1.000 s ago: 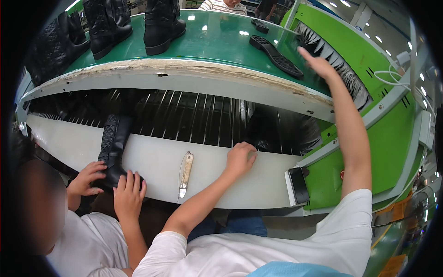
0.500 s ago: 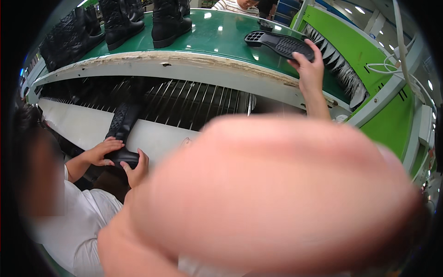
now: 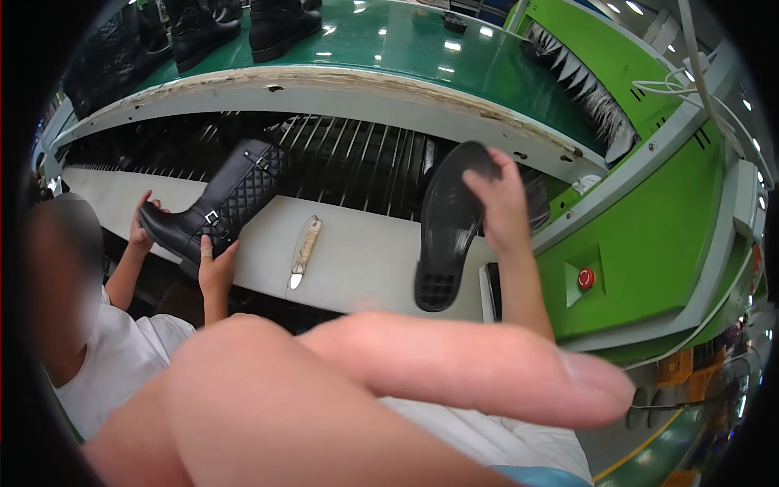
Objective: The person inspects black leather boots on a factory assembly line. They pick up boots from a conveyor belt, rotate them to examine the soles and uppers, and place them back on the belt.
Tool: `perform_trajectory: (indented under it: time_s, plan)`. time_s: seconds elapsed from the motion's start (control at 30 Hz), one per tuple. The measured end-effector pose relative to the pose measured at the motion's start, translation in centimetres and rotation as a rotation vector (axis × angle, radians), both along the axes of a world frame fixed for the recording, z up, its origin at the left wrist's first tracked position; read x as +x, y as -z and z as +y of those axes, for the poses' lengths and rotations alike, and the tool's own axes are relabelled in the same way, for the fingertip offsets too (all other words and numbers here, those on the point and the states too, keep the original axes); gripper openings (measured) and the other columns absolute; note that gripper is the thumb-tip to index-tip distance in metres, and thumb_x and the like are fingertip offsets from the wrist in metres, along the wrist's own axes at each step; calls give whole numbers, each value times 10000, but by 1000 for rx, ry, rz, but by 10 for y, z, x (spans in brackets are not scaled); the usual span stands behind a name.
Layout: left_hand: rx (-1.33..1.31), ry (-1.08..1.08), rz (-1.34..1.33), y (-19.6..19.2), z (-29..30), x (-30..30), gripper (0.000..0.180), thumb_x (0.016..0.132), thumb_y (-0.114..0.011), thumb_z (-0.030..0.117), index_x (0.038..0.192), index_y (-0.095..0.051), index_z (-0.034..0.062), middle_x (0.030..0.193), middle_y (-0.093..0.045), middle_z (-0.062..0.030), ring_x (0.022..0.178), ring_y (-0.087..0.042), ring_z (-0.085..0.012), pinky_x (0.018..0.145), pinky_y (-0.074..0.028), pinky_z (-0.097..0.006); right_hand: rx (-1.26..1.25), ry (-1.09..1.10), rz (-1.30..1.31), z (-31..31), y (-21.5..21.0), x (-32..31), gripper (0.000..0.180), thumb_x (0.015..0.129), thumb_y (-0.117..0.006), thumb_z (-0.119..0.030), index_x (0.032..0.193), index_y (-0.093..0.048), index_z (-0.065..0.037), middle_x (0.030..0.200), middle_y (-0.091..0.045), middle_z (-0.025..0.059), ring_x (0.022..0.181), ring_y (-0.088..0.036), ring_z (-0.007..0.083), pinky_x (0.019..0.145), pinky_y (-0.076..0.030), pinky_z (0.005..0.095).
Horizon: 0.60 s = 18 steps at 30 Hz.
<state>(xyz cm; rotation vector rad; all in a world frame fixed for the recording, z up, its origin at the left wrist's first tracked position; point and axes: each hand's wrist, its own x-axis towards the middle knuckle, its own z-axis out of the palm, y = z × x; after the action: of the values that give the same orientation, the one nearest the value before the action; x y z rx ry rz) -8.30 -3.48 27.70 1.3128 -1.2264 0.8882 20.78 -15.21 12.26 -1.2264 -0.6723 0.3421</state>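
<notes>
My right hand (image 3: 505,203) grips a black shoe sole (image 3: 450,219) by its upper end, thumb on the face toward me. The sole hangs upright above the pale work surface, its gridded heel end down. Very close to the camera, my left hand (image 3: 324,381) fills the lower middle. One of its fingers stretches to the right; the others are hidden or hard to make out, and no object shows in it. On the pale ledge (image 3: 341,264) left of the sole lies a small tool (image 3: 306,252) with a wrapped, light handle and a short metal end.
To my left, a co-worker in a white shirt (image 3: 134,357) holds a black quilted boot (image 3: 215,203) with buckles. More black boots (image 3: 284,28) stand on the green tabletop (image 3: 381,49). A metal rod rack (image 3: 349,162) lies beneath. At right is a green machine (image 3: 649,235) with bristles and a red button (image 3: 586,278).
My right hand has brought the sole from over the green tabletop down toward me and turned it upright. My left hand has lowered. The co-worker has lifted and turned the boot.
</notes>
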Motion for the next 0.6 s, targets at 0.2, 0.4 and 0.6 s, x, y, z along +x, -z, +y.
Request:
perform_trajectory:
  time_s: [0.2, 0.4, 0.6]
  plan:
    - [2, 32, 30, 4, -1, 11, 494, 1241, -462, 401, 1291, -731, -10, 1359, -697, -223, 1184, -729, -300, 904, -651, -356, -188, -117, 64, 29, 68, 15, 502, 1101, -778, -135, 1520, -532, -8, 1194, -797, 125, 1035, -782, 185, 924, -640, 340]
    - [4, -40, 70, 4, 13, 10, 518, 1245, -444, 431, 1311, -712, -7, 1378, -677, -228, 1183, -724, -302, 877, -661, -344, -385, -186, 23, 99, 151, 30, 472, 1079, -758, -258, 1489, -636, -58, 1205, -791, 151, 1090, -757, 271, 992, -599, 388]
    - [24, -137, 71, -16, 51, 17, 542, 1248, -426, 462, 1331, -692, -4, 1397, -657, -234, 1182, -719, -304, 849, -672, -332, -783, 154, -817, 111, 200, 60, 537, 1027, -747, -437, 1472, -752, -136, 1274, -777, 230, 1243, -726, 433, 1145, -546, 498]
